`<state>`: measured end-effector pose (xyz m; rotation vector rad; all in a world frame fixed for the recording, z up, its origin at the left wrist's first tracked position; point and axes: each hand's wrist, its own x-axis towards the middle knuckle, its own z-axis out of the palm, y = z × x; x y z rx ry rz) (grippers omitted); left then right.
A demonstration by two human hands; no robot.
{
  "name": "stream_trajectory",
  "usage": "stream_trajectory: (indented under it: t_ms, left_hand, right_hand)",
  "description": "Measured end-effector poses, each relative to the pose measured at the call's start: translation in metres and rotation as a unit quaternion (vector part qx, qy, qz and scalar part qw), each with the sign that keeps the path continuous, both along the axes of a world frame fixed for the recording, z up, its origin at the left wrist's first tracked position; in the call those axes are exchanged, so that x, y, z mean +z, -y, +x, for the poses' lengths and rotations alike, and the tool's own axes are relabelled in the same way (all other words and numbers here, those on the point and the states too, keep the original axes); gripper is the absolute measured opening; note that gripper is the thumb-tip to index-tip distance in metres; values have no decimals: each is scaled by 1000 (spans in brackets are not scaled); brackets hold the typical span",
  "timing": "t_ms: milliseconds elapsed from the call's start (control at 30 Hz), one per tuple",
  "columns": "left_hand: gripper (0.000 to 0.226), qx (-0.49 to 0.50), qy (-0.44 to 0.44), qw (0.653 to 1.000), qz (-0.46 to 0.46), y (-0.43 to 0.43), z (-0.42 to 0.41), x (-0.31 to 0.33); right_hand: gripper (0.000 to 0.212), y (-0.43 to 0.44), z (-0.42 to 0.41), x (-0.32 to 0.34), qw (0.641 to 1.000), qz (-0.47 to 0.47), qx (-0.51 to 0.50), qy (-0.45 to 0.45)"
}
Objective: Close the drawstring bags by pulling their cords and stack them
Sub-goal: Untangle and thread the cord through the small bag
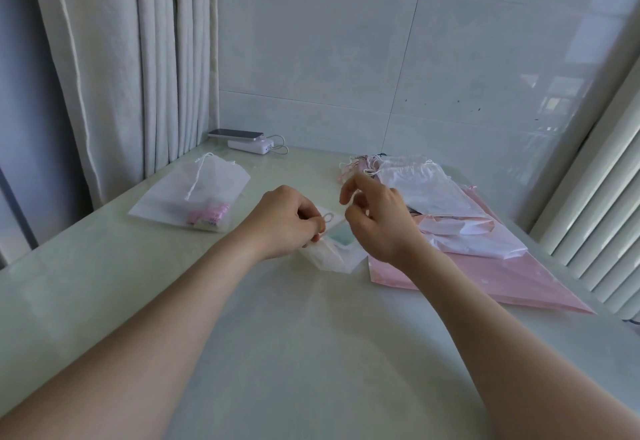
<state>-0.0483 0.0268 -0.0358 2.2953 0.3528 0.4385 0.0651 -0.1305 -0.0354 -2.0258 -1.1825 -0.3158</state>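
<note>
No writing, label, brand or number can be read anywhere. The small bag (334, 256) in the grip shows only a plain green patch (341, 233). The pink packets (207, 215) inside the white bag (180, 194) left of it are too blurred.

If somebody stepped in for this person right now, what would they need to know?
Left hand pinches the mouth of the small white bag in the middle.
Right hand hovers over it, fingers curled by the cord loop; grip unclear.
Bag with pink contents lies on the left, apparently drawn shut.
Pile of pink and white bags sits on the right.
Left to do: cinch this bag, stack it, then the pile.
</note>
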Motion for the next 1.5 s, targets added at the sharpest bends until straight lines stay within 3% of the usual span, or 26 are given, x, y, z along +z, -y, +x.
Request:
stream_trajectory:
  t_ms: [67, 167, 467, 533, 633, 767, 900, 1200, 1500]
  left_hand:
    - [20, -9, -7, 1000, 29, 1, -1, 1]
    - [16, -24, -12, 996, 81, 5, -3, 4]
    - [16, -46, -6, 997, 66, 7, -2, 3]
    - [21, -45, -8, 998, 37, 6, -2, 1]
    - [23, -38, -6, 999, -22, 5, -3, -1]
    - [23, -16, 5, 996, -88, 5, -1, -1]
    - [18, -4, 11, 988, -152, 4, 1, 0]
    - [23, -26, 27, 974, -223, 1, 4, 1]
    - [21, -10, 37, 980, -193, 6, 4, 1]
  right_hand:
    - [18, 2, -4, 7, 990, 40, 45, -128]
    - [16, 0, -8, 12, 964, 93, 81, -234]
    - [13, -4, -8, 14, 926, 212, 60, -308]
    - [26, -3, -5, 15, 925, 242, 63, -287]
    - [41, -2, -1, 11, 961, 200, 36, -186]
    - [23, -4, -3, 4, 996, 83, 2, -23]
    - [19, -4, -7, 2, 999, 23, 44, 11]
    - [13, -1, -5, 6, 998, -7, 48, 25]
    - [10, -4, -9, 11, 996, -39, 39, 70]
